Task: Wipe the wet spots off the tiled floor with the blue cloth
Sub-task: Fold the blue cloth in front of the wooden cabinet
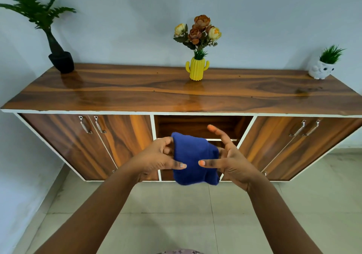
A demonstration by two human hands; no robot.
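A folded blue cloth (193, 159) hangs in the air between my two hands, in front of the cabinet's open middle shelf. My left hand (156, 159) grips its left edge, thumb across the front. My right hand (227, 159) holds the right side with its thumb pressed on the cloth and its other fingers spread apart. The pale tiled floor (176, 214) lies below my arms; I see no clear wet spots on it from here.
A long wooden cabinet (176, 93) stands against the wall ahead, with closed doors left and right. On top are a dark potted plant (58, 57), a yellow cactus vase with flowers (197, 68) and a small white owl planter (321, 70).
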